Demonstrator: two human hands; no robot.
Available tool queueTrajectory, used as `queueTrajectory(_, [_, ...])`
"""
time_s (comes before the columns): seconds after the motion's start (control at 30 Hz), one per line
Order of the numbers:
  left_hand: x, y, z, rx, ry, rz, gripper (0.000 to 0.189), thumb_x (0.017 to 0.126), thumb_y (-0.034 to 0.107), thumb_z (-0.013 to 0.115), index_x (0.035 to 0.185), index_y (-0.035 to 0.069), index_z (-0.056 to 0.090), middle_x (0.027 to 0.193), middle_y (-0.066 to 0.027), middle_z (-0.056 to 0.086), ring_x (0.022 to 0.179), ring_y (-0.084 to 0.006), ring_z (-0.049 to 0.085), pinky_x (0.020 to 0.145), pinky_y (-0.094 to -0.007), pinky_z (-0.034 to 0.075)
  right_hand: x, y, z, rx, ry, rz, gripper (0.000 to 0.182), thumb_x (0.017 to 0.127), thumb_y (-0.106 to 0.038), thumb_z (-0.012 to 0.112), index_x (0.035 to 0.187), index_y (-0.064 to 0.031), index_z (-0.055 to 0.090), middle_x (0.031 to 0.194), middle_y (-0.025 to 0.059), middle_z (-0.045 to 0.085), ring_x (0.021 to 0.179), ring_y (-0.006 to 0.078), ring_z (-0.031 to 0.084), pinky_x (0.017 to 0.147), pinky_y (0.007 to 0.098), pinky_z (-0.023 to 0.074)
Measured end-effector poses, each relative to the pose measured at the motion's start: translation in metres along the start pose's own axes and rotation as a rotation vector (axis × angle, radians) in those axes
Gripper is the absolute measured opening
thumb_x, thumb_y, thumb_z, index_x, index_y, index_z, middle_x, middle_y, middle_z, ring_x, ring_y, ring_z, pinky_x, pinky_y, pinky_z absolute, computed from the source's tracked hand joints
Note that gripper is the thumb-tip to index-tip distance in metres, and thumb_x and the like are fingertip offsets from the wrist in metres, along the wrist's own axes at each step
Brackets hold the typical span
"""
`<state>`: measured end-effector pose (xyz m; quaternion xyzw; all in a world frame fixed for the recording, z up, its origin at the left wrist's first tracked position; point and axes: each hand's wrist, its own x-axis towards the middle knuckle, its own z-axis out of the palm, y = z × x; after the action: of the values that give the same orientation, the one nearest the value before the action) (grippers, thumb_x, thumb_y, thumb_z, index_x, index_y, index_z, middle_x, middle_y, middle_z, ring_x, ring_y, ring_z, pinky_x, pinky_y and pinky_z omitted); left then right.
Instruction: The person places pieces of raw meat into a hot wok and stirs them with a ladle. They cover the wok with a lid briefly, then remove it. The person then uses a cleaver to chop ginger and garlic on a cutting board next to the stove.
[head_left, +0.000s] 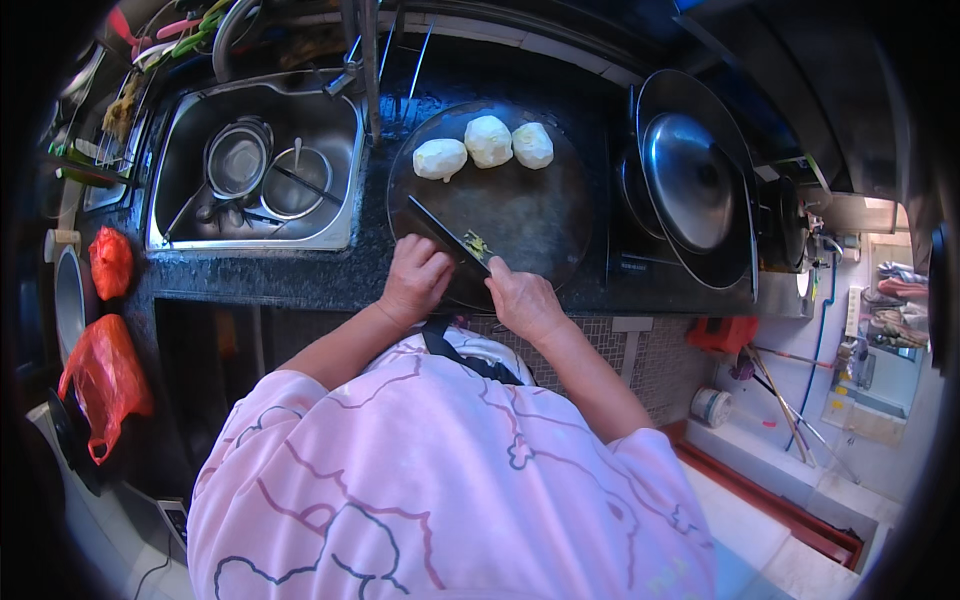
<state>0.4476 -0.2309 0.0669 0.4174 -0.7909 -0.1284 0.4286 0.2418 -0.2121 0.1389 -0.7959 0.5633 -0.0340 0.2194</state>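
Observation:
My right hand (525, 304) grips the handle of a kitchen knife (442, 229), whose dark blade slants up and left over a round chopping board (555, 217). To the left of the blade, my left hand (416, 277) is curled near the board's front edge. Its fingertips are hidden, so whatever may be under them does not show. Small yellow-green scraps (475, 244) lie against the blade's right side. Along the back of the board sit three peeled, pale vegetables: one on the left (439, 159), one in the middle (488, 142) and one on the right (533, 145).
On the left is a steel sink (255, 244) holding strainers (238, 159) and utensils. A wok with a domed metal lid (686, 184) stands on the hob at right. Red plastic bags (111, 375) lie at far left. A faucet (341, 81) rises behind the sink.

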Motion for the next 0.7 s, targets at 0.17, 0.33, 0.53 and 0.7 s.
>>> queueTrajectory(0.17, [-0.032,-0.017,-0.068,-0.058,0.014,-0.196,0.018,0.072,-0.006,0.070,0.087,0.003,0.063,0.084,-0.0126,0.060,0.083,-0.0322,0.059,0.072,-0.0401,0.049,-0.006,-0.002,-0.006,0.055,0.063,-0.040,0.016,0.094,-0.014,0.059,0.102,-0.0050,0.048,0.070,0.0226,0.065,0.070,0.0439,0.065,0.061,0.0532,0.0518])
queueTrajectory(0.33, [-0.121,-0.034,-0.192,-0.100,-0.707,-0.695,0.008,0.075,0.003,0.067,0.083,0.004,0.069,0.083,-0.0106,0.062,0.079,-0.0262,0.063,0.069,-0.0343,0.052,-0.019,0.011,-0.001,0.003,0.054,0.052,0.015,0.094,-0.014,0.059,0.098,-0.0057,0.047,0.070,0.0195,0.065,0.069,0.0419,0.066,0.060,0.0517,0.0525])
queueTrajectory(0.53, [-0.083,0.069,-0.241,-0.066,-1.550,-1.159,0.038,0.095,0.036,0.059,0.121,0.010,0.068,0.120,-0.0169,0.068,0.113,-0.0354,0.064,0.096,-0.0436,0.051,-0.021,0.007,-0.019,0.024,0.086,0.015,0.015,0.094,-0.014,0.059,0.099,-0.0049,0.048,0.070,0.0214,0.065,0.070,0.0431,0.066,0.061,0.0525,0.0523])
queueTrajectory(0.7, [-0.295,0.026,-0.193,-0.001,-1.154,-1.075,0.031,0.096,0.028,0.059,0.115,0.006,0.070,0.111,-0.0186,0.071,0.104,-0.0361,0.067,0.091,-0.0417,0.054,-0.034,0.024,-0.006,0.039,0.039,0.064,0.016,0.095,-0.014,0.059,0.103,-0.0038,0.048,0.072,0.0242,0.064,0.073,0.0458,0.064,0.061,0.0538,0.0501])
